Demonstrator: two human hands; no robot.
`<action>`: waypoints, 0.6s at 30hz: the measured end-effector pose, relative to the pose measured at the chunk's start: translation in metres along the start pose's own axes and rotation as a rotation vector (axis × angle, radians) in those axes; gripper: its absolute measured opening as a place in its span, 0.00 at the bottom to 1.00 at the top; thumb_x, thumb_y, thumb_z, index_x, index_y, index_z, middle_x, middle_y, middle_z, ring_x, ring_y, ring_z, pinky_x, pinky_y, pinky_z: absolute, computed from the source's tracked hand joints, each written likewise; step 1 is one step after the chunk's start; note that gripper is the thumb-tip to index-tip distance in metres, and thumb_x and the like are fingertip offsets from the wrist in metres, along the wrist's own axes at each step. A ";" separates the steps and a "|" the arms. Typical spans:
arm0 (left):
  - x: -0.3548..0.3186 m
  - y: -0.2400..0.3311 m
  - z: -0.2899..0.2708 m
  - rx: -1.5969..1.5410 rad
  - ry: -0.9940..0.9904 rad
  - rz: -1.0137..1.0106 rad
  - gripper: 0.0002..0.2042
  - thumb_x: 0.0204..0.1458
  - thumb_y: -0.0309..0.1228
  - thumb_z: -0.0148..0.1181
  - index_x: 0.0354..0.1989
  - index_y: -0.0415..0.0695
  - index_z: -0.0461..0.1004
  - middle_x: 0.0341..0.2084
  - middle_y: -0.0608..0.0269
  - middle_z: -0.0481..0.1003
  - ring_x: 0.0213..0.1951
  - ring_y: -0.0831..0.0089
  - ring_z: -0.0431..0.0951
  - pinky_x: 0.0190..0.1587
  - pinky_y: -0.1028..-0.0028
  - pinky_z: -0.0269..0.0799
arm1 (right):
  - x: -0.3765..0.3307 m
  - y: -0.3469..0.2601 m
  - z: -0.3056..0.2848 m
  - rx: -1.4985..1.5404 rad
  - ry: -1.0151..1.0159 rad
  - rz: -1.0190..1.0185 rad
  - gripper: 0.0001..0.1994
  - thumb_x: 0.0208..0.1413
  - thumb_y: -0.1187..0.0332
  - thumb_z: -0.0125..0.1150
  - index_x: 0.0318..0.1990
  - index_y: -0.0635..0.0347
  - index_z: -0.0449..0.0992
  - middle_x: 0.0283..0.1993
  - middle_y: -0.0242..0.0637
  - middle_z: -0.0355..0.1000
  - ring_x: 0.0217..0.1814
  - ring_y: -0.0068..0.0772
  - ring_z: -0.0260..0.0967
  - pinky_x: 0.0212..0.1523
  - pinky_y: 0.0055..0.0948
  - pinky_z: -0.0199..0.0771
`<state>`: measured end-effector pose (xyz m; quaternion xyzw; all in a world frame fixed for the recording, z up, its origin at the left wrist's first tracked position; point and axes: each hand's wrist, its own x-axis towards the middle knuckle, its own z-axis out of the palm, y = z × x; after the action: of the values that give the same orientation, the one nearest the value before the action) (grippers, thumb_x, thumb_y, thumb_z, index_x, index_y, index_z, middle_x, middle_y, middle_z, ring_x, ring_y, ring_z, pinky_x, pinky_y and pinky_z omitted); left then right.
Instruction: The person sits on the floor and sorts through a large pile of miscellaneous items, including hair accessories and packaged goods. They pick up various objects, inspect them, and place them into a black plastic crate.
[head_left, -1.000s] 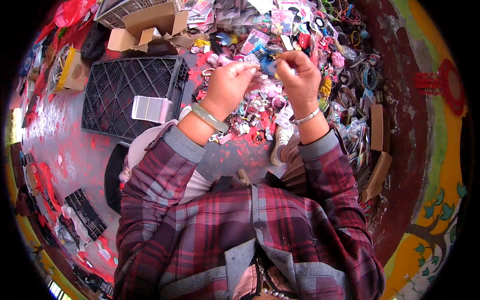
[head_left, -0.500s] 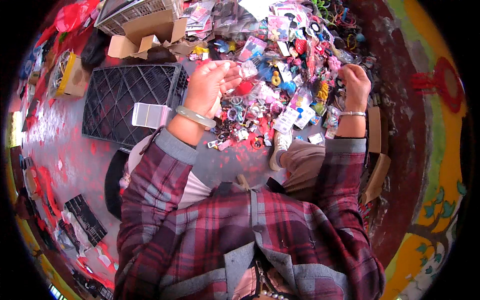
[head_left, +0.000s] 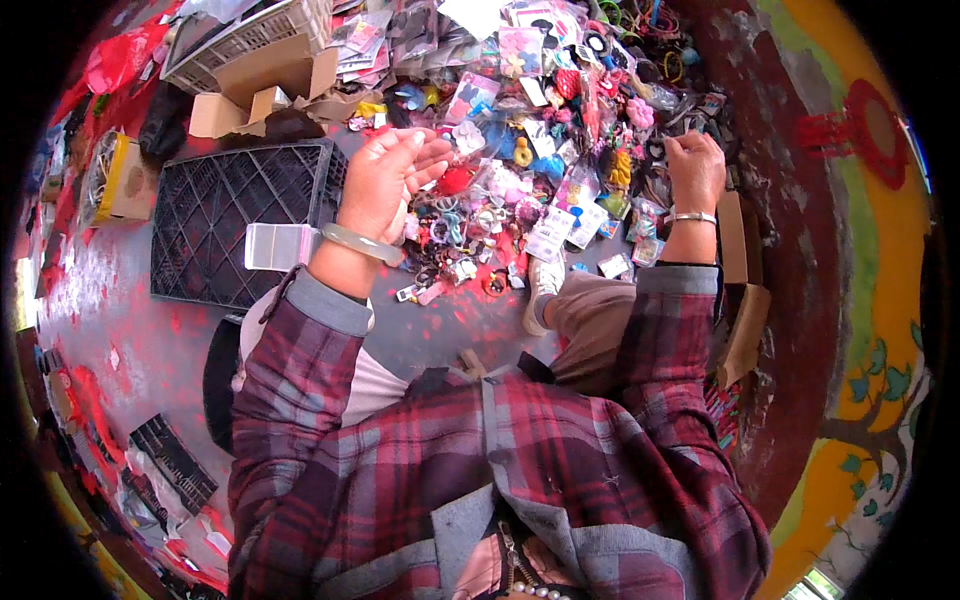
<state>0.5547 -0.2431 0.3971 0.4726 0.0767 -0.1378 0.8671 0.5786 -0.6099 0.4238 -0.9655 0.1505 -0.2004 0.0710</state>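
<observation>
My left hand [head_left: 390, 180] is held over the near left side of a big pile of small accessories [head_left: 530, 180]. Its palm is turned up and to the right, the fingers are stretched out, and I see nothing held in it. A red round piece [head_left: 455, 181] lies in the pile by its fingertips. My right hand [head_left: 697, 172] hovers at the pile's right edge, with its fingers curled in a pinch. What those fingertips hold, if anything, is too small or hidden to make out. Carded and bagged pieces, such as a white card [head_left: 549, 235], lie between the hands.
A black plastic crate [head_left: 235, 215] lies on the left, with a clear case [head_left: 282, 246] on its near edge by my left wrist. Behind it stand an open cardboard box [head_left: 265, 80] and a pale crate [head_left: 275, 35]. More cardboard [head_left: 740, 330] borders my right arm.
The view has shifted, so pile and crates appear farther left. My right hand sits slightly farther right relative to the pile. Both hands keep about the same shape.
</observation>
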 end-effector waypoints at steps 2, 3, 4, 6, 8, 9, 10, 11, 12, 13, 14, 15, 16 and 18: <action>0.001 0.000 -0.002 -0.002 0.002 -0.013 0.11 0.56 0.27 0.45 0.42 0.32 0.65 0.37 0.50 0.72 0.41 0.64 0.75 0.43 0.72 0.73 | -0.005 -0.009 0.006 0.325 0.154 -0.180 0.12 0.40 0.67 0.60 0.37 0.51 0.77 0.43 0.40 0.72 0.52 0.40 0.64 0.49 0.30 0.65; 0.000 0.002 0.001 -0.004 0.006 -0.016 0.10 0.56 0.27 0.45 0.41 0.33 0.65 0.37 0.49 0.72 0.40 0.65 0.75 0.43 0.72 0.73 | -0.008 -0.019 0.000 0.530 -0.029 -0.108 0.12 0.40 0.68 0.62 0.36 0.55 0.77 0.39 0.41 0.73 0.47 0.36 0.68 0.45 0.26 0.66; 0.000 0.001 0.001 -0.016 -0.015 -0.009 0.10 0.56 0.27 0.45 0.41 0.33 0.65 0.37 0.49 0.72 0.40 0.65 0.75 0.43 0.72 0.73 | -0.004 -0.013 0.011 0.588 -0.250 0.069 0.12 0.41 0.68 0.63 0.37 0.57 0.77 0.36 0.38 0.74 0.40 0.28 0.69 0.39 0.23 0.66; 0.000 0.000 0.000 -0.042 -0.054 0.006 0.10 0.56 0.27 0.45 0.41 0.33 0.65 0.37 0.48 0.72 0.40 0.65 0.75 0.43 0.72 0.73 | -0.013 -0.039 0.014 1.000 -0.405 0.329 0.14 0.44 0.68 0.62 0.40 0.61 0.75 0.36 0.34 0.73 0.36 0.23 0.67 0.35 0.22 0.64; -0.002 0.003 0.002 -0.055 -0.053 -0.011 0.10 0.56 0.27 0.44 0.41 0.33 0.65 0.38 0.47 0.72 0.41 0.64 0.75 0.42 0.73 0.73 | -0.026 -0.072 0.004 1.242 -0.554 0.120 0.15 0.47 0.68 0.60 0.43 0.64 0.73 0.40 0.34 0.71 0.41 0.22 0.66 0.39 0.20 0.63; -0.002 0.003 0.003 -0.064 -0.054 -0.024 0.10 0.56 0.27 0.44 0.41 0.33 0.65 0.38 0.47 0.72 0.41 0.64 0.75 0.42 0.73 0.73 | -0.034 -0.091 0.001 1.318 -0.634 0.062 0.18 0.47 0.69 0.59 0.47 0.64 0.69 0.46 0.39 0.69 0.46 0.26 0.65 0.42 0.21 0.62; -0.002 0.004 0.003 -0.071 -0.053 -0.037 0.10 0.56 0.27 0.44 0.41 0.33 0.65 0.38 0.47 0.72 0.41 0.64 0.75 0.42 0.73 0.73 | -0.039 -0.098 0.001 1.366 -0.814 0.056 0.22 0.48 0.69 0.58 0.52 0.63 0.65 0.51 0.41 0.66 0.51 0.29 0.62 0.47 0.24 0.61; -0.003 0.005 0.003 -0.079 -0.057 -0.045 0.10 0.56 0.26 0.44 0.41 0.32 0.65 0.38 0.47 0.72 0.41 0.64 0.75 0.42 0.73 0.73 | -0.044 -0.106 0.004 1.368 -0.888 0.009 0.23 0.47 0.69 0.59 0.53 0.63 0.65 0.51 0.41 0.66 0.52 0.30 0.62 0.49 0.25 0.61; -0.003 0.005 0.004 -0.088 -0.063 -0.056 0.10 0.56 0.26 0.44 0.41 0.32 0.65 0.38 0.47 0.72 0.41 0.64 0.75 0.42 0.73 0.73 | -0.048 -0.112 0.007 1.368 -0.958 -0.035 0.24 0.47 0.68 0.60 0.53 0.63 0.65 0.52 0.41 0.65 0.53 0.30 0.61 0.51 0.26 0.60; -0.004 0.005 0.004 -0.097 -0.070 -0.066 0.10 0.56 0.26 0.44 0.42 0.32 0.65 0.38 0.47 0.72 0.41 0.64 0.75 0.42 0.73 0.73 | -0.051 -0.117 0.008 1.373 -0.970 -0.070 0.24 0.47 0.68 0.60 0.53 0.63 0.65 0.52 0.40 0.66 0.53 0.29 0.62 0.52 0.26 0.60; -0.004 0.006 0.005 -0.099 -0.084 -0.072 0.10 0.56 0.26 0.44 0.42 0.32 0.65 0.38 0.47 0.72 0.41 0.64 0.75 0.42 0.73 0.73 | -0.053 -0.121 0.009 1.379 -0.981 -0.105 0.24 0.47 0.67 0.61 0.53 0.63 0.66 0.52 0.39 0.66 0.53 0.29 0.62 0.52 0.26 0.60; -0.005 0.007 0.006 -0.101 -0.095 -0.076 0.11 0.56 0.27 0.44 0.42 0.32 0.65 0.38 0.47 0.72 0.41 0.64 0.75 0.42 0.73 0.73 | -0.056 -0.125 0.010 1.385 -0.995 -0.142 0.24 0.47 0.67 0.61 0.52 0.64 0.66 0.51 0.39 0.67 0.52 0.28 0.62 0.53 0.27 0.59; -0.006 0.008 0.007 -0.103 -0.106 -0.080 0.11 0.56 0.27 0.44 0.42 0.32 0.65 0.38 0.47 0.72 0.41 0.63 0.75 0.42 0.73 0.73 | -0.058 -0.128 0.010 1.392 -0.997 -0.127 0.22 0.47 0.67 0.61 0.51 0.64 0.67 0.51 0.38 0.67 0.52 0.27 0.63 0.53 0.26 0.60; -0.006 0.008 0.006 -0.100 -0.135 -0.107 0.11 0.56 0.27 0.44 0.42 0.32 0.65 0.38 0.47 0.72 0.41 0.63 0.75 0.42 0.73 0.73 | -0.062 -0.133 0.008 1.407 -0.999 -0.097 0.20 0.48 0.68 0.61 0.49 0.64 0.70 0.49 0.36 0.69 0.50 0.26 0.64 0.52 0.26 0.61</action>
<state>0.5515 -0.2431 0.4080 0.4137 0.0498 -0.2113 0.8841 0.5627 -0.4642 0.4198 -0.6775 -0.0989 0.1982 0.7014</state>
